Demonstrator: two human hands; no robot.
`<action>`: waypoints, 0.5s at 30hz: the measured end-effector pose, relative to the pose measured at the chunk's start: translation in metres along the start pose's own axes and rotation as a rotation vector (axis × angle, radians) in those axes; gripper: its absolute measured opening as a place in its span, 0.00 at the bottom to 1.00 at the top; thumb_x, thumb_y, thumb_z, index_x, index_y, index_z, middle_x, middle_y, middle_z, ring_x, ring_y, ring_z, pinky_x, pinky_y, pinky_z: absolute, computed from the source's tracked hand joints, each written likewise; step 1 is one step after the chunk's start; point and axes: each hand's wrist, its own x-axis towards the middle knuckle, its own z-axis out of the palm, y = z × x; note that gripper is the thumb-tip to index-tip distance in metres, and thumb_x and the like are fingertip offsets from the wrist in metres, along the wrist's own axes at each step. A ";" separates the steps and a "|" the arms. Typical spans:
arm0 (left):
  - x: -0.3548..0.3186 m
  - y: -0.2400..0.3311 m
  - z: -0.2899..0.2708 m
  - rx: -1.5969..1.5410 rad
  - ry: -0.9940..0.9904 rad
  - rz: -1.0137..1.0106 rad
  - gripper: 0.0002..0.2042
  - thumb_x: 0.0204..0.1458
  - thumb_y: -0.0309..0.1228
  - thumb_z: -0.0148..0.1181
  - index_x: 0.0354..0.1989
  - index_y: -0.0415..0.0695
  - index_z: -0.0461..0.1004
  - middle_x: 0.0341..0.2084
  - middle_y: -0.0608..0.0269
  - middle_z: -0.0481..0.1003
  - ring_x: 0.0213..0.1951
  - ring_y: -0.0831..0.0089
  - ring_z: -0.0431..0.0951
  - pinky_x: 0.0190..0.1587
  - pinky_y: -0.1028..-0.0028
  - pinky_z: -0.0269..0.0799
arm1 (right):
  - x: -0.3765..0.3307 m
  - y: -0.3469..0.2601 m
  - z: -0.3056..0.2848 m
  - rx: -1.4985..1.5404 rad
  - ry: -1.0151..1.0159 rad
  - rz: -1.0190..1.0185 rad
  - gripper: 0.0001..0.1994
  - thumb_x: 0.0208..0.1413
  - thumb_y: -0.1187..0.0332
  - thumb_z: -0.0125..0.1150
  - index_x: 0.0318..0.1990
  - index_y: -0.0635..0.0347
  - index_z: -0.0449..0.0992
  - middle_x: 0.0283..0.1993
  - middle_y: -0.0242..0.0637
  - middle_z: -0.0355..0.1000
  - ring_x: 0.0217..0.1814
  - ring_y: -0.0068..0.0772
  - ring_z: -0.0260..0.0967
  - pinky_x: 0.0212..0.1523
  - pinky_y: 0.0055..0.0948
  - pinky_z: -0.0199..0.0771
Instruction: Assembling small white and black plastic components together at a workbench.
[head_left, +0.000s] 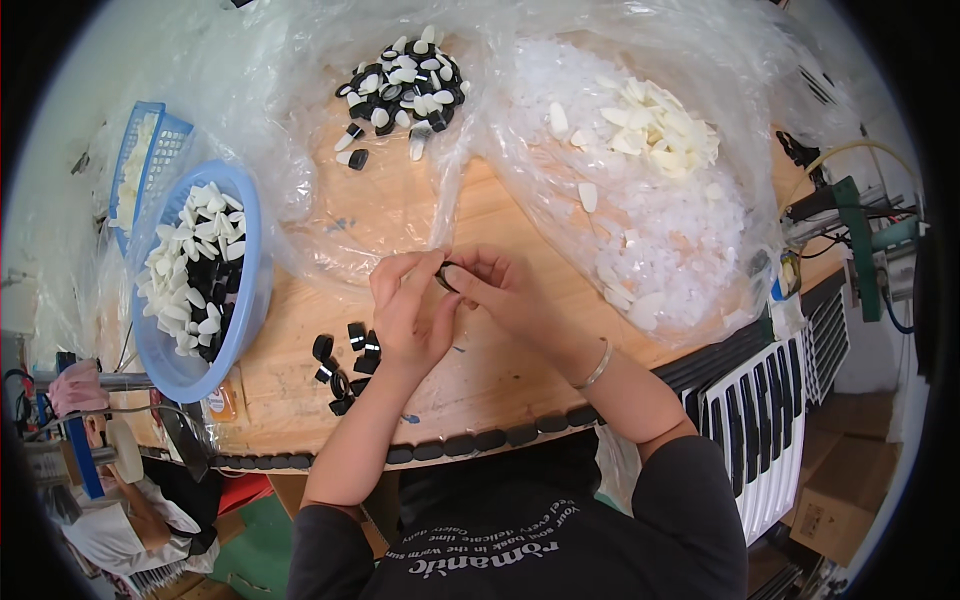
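Over the middle of the wooden table (540,390), my left hand (405,310) and my right hand (505,290) meet fingertip to fingertip. Both are closed on a small black ring-shaped piece (444,277); the right thumb presses on it, and fingers hide part of it. A bracelet circles my right wrist. Just left of my left forearm lie several loose black ring-shaped pieces (357,337). Beyond my hands, on clear plastic sheeting, is a heap of black pieces with white oval tabs (405,85).
At left stands a blue basin (258,285) of white tabs and black pieces, with a blue basket (180,125) behind it. A clear plastic bag at right holds white flakes (680,235) and cream ovals (665,130). Black pads (490,440) line the near edge. Another person (130,520) is at lower left.
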 end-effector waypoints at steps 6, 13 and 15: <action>-0.004 -0.006 -0.005 -0.183 0.115 -0.169 0.24 0.35 0.17 0.66 0.46 0.37 0.74 0.41 0.54 0.74 0.43 0.62 0.72 0.48 0.69 0.66 | 0.029 -0.044 -0.057 -0.472 0.286 -0.205 0.07 0.56 0.70 0.59 0.38 0.63 0.77 0.32 0.28 0.74 0.31 0.14 0.65 0.31 0.16 0.66; -0.004 -0.003 -0.014 -0.344 0.031 -0.199 0.23 0.40 0.12 0.62 0.49 0.35 0.69 0.47 0.53 0.71 0.52 0.65 0.71 0.56 0.70 0.68 | 0.101 -0.048 -0.151 -1.769 0.151 -0.663 0.05 0.45 0.77 0.56 0.30 0.61 0.76 0.28 0.44 0.73 0.29 0.44 0.73 0.33 0.36 0.75; -0.005 -0.003 -0.014 -0.370 0.028 -0.187 0.23 0.40 0.12 0.62 0.49 0.35 0.70 0.47 0.53 0.72 0.51 0.65 0.71 0.56 0.70 0.68 | 0.107 -0.044 -0.148 -1.852 0.074 -0.625 0.04 0.45 0.76 0.56 0.28 0.60 0.76 0.29 0.44 0.73 0.30 0.44 0.74 0.33 0.38 0.76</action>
